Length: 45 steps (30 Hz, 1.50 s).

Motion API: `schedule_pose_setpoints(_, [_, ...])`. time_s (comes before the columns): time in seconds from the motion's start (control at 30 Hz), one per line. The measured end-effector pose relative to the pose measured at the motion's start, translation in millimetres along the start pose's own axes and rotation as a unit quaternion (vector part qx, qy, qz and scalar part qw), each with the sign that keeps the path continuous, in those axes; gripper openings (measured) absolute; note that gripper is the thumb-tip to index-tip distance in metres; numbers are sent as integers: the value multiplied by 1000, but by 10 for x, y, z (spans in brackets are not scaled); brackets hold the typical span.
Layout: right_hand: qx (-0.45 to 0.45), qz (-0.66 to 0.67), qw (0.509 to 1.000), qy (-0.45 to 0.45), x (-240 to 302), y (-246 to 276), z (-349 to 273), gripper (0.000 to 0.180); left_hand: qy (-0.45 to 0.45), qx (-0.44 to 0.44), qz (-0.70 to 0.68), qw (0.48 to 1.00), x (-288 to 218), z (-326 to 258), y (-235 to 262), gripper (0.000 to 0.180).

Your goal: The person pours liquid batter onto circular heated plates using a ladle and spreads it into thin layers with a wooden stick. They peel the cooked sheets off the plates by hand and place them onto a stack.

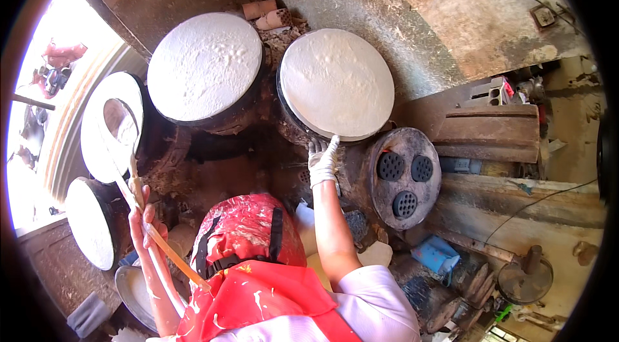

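My left hand [147, 223] is closed round the wooden handle of a long ladle [120, 121]. Its rounded bowl, smeared with white, hangs over a white-topped round pan [93, 139] at the left. White streaks cover part of the shaft, and the lower end is bare orange wood. On my right hand [324, 160] is a white glove; its fingers are stretched up against the near edge of the middle white-topped round pan [336, 81]. Whether its fingertips press on the white surface or only the rim, I cannot tell.
Two more white-topped round pans [205, 66] [90, 224] stand at the left. A round stove [416, 206] with three honeycomb briquettes [421, 168] stands right of my glove; one hole glows orange. Behind runs a curved, stained wall [412, 13]. Further right are planks [487, 136] and a blue packet [436, 254].
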State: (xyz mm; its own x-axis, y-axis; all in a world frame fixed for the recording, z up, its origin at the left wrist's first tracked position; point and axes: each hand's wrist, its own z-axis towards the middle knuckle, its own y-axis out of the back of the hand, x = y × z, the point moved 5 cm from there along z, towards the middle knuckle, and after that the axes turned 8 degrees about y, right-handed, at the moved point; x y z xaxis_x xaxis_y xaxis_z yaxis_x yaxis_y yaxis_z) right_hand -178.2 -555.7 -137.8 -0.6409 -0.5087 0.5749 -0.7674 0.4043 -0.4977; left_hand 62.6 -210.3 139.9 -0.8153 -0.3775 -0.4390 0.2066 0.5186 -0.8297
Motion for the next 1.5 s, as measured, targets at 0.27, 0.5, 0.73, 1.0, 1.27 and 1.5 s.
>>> schedule_pose_setpoints(0.27, [-74,-142,980,120,913,429,389,67,-7,1,12,1000,98,-46,-78,49])
schedule_pose_setpoints(0.5, [41,-249,950,-181,-459,1323,-500,55,6,-41,-44,998,104,-133,92,50])
schedule_pose_setpoints(0.73, [377,-619,681,109,-1193,1504,-1630,35,39,-48,-15,998,-168,-466,543,49])
schedule_pose_setpoints(1.0, [374,-693,616,7,-1473,1449,-1729,36,-12,-142,47,989,-506,-1305,1652,49])
schedule_pose_setpoints(1.27, [565,-691,447,55,-2216,1078,-2468,32,-122,-192,-15,974,-685,-2135,2273,49])
schedule_pose_setpoints(1.5, [606,-701,375,14,-2356,627,-2514,26,-205,-236,-77,947,-686,-2477,2435,45])
